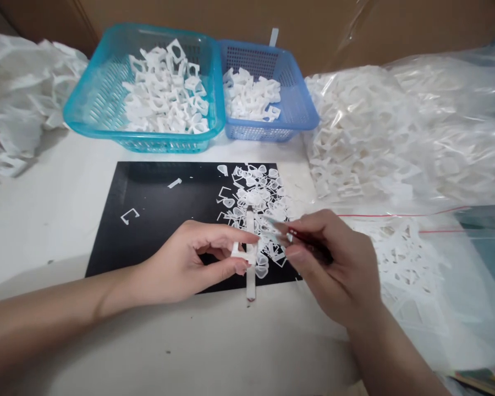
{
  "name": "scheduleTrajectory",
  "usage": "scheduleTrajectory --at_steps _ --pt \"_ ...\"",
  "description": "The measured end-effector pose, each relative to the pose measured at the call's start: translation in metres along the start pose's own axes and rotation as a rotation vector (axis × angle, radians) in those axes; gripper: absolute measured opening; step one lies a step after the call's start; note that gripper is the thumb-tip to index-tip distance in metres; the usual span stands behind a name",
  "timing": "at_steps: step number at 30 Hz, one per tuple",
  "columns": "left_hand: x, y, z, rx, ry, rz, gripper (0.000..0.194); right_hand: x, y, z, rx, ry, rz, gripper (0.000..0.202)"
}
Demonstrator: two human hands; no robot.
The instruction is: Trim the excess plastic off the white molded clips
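Observation:
My left hand (198,256) pinches a small white plastic part (242,253) between thumb and fingertips, above a black mat (157,220). In my right hand (340,267) is a small pair of cutters (297,239) with red on the handles; motion blurs it. Its two silvery blades are apart and point left toward the white part, with a gap between them and it. Beneath the part lies a narrow whitish stick (251,283) with a dark far end. Thin white plastic scraps (256,195) are heaped on the mat's right side.
Behind the mat stand a teal basket (144,135) and a blue basket (301,104), both holding white parts. Clear plastic bags of white pieces (363,132) fill the right side. A zip bag (408,264) lies near my right hand, and another bag (25,93) sits far left.

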State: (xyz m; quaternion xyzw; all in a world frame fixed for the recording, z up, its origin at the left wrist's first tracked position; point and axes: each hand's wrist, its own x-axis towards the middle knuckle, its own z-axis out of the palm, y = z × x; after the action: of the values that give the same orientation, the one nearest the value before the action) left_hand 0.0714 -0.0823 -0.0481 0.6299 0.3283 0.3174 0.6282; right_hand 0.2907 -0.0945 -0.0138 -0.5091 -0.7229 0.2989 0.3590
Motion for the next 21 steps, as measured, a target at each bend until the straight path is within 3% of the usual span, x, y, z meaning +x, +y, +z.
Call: scheduleTrajectory --at_steps 3,8,21 --pt "0.001 -0.001 0.0 -0.021 0.014 -0.018 0.028 -0.002 -0.003 -0.006 -0.232 -0.074 -0.142 0.012" --pt "0.003 0.0 0.001 -0.043 0.03 -0.044 0.03 -0.004 -0.005 -0.002 -0.391 -0.076 -0.237 0.017" --pt "0.002 0.001 0.003 -0.018 0.046 -0.102 0.03 -0.004 -0.007 0.006 -0.46 -0.056 -0.201 0.019"
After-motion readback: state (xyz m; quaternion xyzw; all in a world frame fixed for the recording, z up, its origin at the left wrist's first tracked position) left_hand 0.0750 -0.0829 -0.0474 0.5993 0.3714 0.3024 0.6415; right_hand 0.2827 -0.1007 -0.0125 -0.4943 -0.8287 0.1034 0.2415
